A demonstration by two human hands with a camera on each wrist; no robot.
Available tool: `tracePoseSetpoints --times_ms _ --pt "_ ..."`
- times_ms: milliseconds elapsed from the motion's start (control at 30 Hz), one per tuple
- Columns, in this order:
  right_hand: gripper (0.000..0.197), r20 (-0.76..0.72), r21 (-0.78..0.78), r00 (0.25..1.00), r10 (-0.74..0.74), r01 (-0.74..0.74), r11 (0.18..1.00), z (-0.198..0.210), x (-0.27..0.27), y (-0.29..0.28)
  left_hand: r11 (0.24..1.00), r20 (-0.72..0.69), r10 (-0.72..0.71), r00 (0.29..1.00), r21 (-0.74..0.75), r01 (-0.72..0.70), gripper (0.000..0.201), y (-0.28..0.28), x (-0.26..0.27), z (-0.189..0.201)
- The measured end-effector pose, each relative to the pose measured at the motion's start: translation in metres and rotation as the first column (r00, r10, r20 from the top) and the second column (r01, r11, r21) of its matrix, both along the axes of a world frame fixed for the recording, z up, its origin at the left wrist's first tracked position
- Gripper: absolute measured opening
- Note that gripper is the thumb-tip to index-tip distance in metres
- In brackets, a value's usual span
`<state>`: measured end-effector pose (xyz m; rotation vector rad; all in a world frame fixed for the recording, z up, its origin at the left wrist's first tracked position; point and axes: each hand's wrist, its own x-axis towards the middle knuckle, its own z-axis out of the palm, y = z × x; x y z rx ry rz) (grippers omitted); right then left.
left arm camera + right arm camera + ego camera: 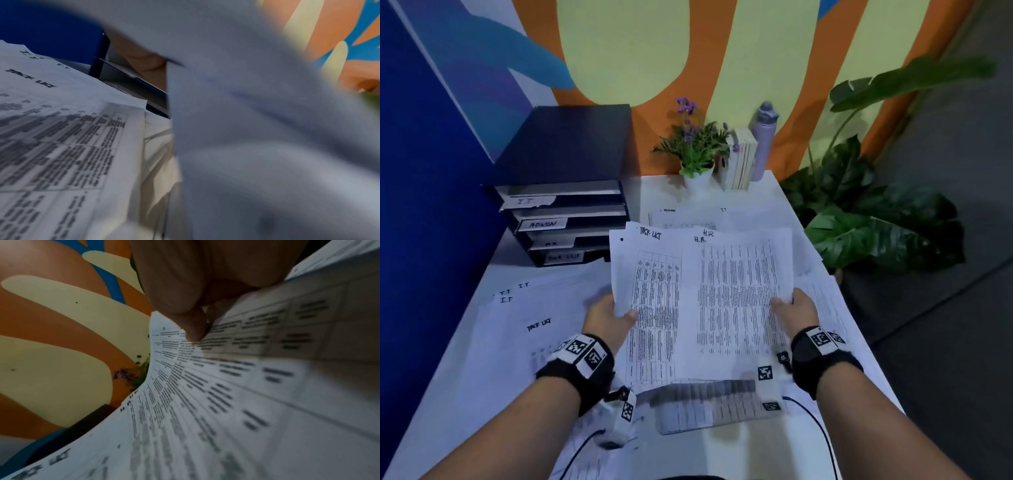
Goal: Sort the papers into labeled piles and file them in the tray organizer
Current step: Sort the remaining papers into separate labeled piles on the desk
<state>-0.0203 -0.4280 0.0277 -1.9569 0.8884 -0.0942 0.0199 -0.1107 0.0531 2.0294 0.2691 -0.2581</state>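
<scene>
White desk (763,192) shoved against a loud orange, cream and blue wall. Far left sits a dark boxy tray organizer (565,185) with taped labels: IT, ADMIN, two smaller ones too blurry to read. Both hands hold a fan of thin printed sheets (709,294) up over the desk's middle, left hand (609,317) pinching the "TASK LIST" side, right hand (796,308) pinching the "H.R." side. More marked papers lie flat underneath. The right wrist view shows a thumb (193,327) pressed on the table print; the left wrist view is mostly blurry paper.
</scene>
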Motion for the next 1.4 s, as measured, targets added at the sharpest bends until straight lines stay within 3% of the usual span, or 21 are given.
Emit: tracePoseSetpoints --times_ms 100,233,367,433,500,567,600,667,733,800,933,1067,1133,1400 --pt "0.013 -0.061 -0.049 0.994 -0.093 0.09 0.995 -0.008 -0.008 -0.042 0.999 -0.012 0.01 1.0 0.042 -0.01 0.031 -0.021 0.0 0.0" --pt "0.012 -0.267 -0.222 0.963 -0.027 -0.034 0.974 -0.009 -0.022 -0.103 0.996 -0.013 0.033 0.999 0.089 -0.032 0.035 -0.043 -0.003 -0.004" --pt "0.012 -0.404 -0.26 0.914 -0.031 -0.083 0.962 -0.017 -0.027 -0.138 0.989 -0.026 0.062 0.998 0.133 -0.058 0.034 -0.058 -0.009 -0.008" --pt "0.024 -0.439 -0.299 0.895 -0.076 -0.066 0.952 -0.023 -0.026 -0.141 0.988 -0.026 0.074 0.997 0.14 -0.07 0.036 -0.064 -0.011 -0.009" --pt "0.048 -0.422 -0.427 0.898 -0.123 -0.077 0.901 -0.025 -0.025 -0.131 0.985 -0.013 0.089 0.996 0.148 -0.087 0.039 -0.069 -0.015 -0.008" --pt "0.059 -0.342 -0.474 0.937 -0.064 -0.114 0.873 -0.021 -0.017 -0.11 0.984 0.002 0.102 0.995 0.15 -0.101 0.04 -0.073 -0.018 -0.007" --pt "0.055 -0.269 -0.421 0.963 0.026 -0.142 0.896 -0.017 -0.01 -0.098 0.984 0.005 0.105 0.994 0.144 -0.104 0.041 -0.074 -0.019 -0.007" --pt "0.04 -0.06 -0.14 0.975 0.212 -0.219 0.966 -0.01 0.0 -0.071 0.986 0.01 0.113 0.994 0.125 -0.114 0.04 -0.076 -0.02 -0.007" --pt "0.036 0.023 0.197 0.956 0.292 -0.291 0.936 -0.005 0.006 -0.042 0.989 0.015 0.118 0.993 0.093 -0.119 0.036 -0.078 -0.021 -0.004" --pt "0.038 0.048 0.367 0.947 0.319 -0.314 0.876 -0.009 0.009 -0.02 0.992 0.027 0.117 0.993 0.051 -0.118 0.032 -0.079 -0.021 -0.001" --pt "0.028 0.132 0.438 0.971 0.2 -0.238 0.867 -0.012 0.015 -0.01 0.993 0.072 0.119 0.99 -0.022 -0.118 0.019 -0.075 -0.02 0.003" --pt "0.008 0.16 0.469 0.975 0.153 -0.211 0.858 -0.012 0.014 -0.018 0.988 0.047 0.09 0.995 -0.128 -0.083 0.022 -0.06 -0.021 0.002" --pt "0.017 0.163 0.449 0.975 0.148 -0.207 0.869 -0.013 0.014 -0.018 0.991 0.016 0.069 0.998 -0.115 -0.066 0.028 -0.052 -0.022 0.0" --pt "0.02 0.14 0.377 0.981 0.133 -0.177 0.909 -0.019 0.014 -0.02 0.99 0.005 0.103 0.995 -0.1 -0.102 0.023 -0.033 -0.019 -0.012"
